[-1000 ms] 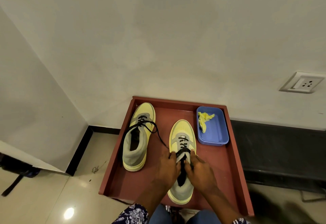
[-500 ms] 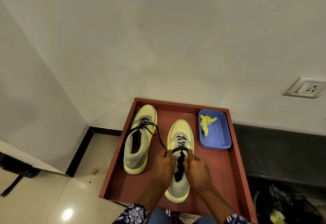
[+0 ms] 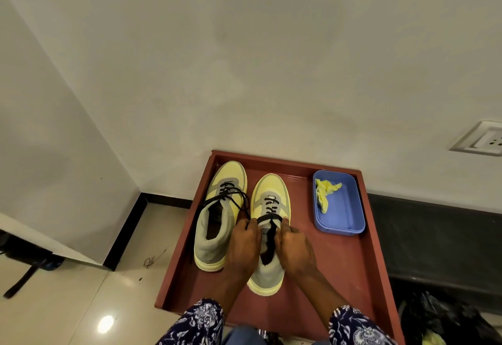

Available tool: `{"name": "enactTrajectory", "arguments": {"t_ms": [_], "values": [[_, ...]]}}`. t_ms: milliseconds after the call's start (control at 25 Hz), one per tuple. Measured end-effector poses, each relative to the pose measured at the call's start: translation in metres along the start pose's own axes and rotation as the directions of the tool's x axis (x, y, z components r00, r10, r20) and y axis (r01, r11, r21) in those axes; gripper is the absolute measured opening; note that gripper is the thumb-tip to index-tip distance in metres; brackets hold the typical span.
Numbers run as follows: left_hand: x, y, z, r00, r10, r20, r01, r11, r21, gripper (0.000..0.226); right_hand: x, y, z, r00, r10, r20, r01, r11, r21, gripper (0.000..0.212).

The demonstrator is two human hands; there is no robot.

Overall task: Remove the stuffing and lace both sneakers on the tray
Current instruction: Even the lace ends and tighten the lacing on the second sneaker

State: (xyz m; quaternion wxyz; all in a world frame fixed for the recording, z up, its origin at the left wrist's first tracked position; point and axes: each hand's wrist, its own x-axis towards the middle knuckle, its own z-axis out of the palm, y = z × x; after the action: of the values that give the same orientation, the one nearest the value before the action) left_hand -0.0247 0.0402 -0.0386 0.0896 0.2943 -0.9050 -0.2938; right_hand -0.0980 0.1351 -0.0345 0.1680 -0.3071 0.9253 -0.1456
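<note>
While the red tray [image 3: 372, 263] sits on the floor against the white wall and takes up most of the scene, everything that matters lies inside its rim. Along the tray's left side stands one yellow-and-grey sneaker [image 3: 221, 217], toe toward the wall, its black lace threaded through the eyelets with loose ends trailing off toward the middle of the tray; it looks laced but not tied, as far as I can judge. Just beside it, nearer the tray's centre, is the second sneaker [image 3: 270, 236], and that is the one being worked on. In the tray's far right corner sits a blue plastic tub [image 3: 345, 208] with a crumpled yellow wad of stuffing [image 3: 324, 193] in it, so the stuffing seems to be out already; I see none in the left shoe's opening, though the other shoe's mouth is partly covered. The left hand [image 3: 244, 247] is curled at one side of the second sneaker's tongue and the right hand [image 3: 294, 244] at the other, each pinching the black lace [image 3: 269, 218] pulled taut across the upper eyelets. By my reckoning the lacing here is nearly at the top, leaving the last crossing, and perhaps tying off both shoes.
</note>
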Motion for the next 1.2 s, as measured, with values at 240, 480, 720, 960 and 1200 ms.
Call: {"name": "enactTrajectory", "arguments": {"t_ms": [240, 480, 720, 960, 1200], "values": [[0.013, -0.005, -0.003, 1.0, -0.017, 0.023, 0.017, 1.0, 0.021, 0.031, 0.013, -0.005, 0.002, 1.0, -0.018, -0.002, 0.018, 1.0, 0.005, 0.053], [0.022, -0.008, -0.003, 0.998, -0.041, 0.037, 0.04, 0.999, 0.035, 0.028, 0.023, -0.01, 0.004, 1.0, -0.015, -0.007, 0.015, 1.0, 0.015, 0.053], [0.024, -0.008, -0.007, 0.999, -0.006, 0.033, -0.002, 0.967, 0.254, 0.033, 0.027, -0.012, 0.006, 1.0, -0.024, -0.002, 0.024, 1.0, 0.004, 0.053], [0.021, -0.006, -0.012, 0.999, 0.036, -0.018, -0.024, 0.891, 0.454, 0.025, 0.03, -0.009, 0.011, 1.0, -0.024, 0.014, 0.024, 1.0, -0.01, 0.057], [0.018, -0.01, -0.013, 0.996, 0.022, -0.083, 0.021, 0.876, 0.482, 0.027, 0.03, -0.006, 0.011, 0.999, -0.038, -0.009, 0.039, 0.99, 0.134, 0.052]]}}
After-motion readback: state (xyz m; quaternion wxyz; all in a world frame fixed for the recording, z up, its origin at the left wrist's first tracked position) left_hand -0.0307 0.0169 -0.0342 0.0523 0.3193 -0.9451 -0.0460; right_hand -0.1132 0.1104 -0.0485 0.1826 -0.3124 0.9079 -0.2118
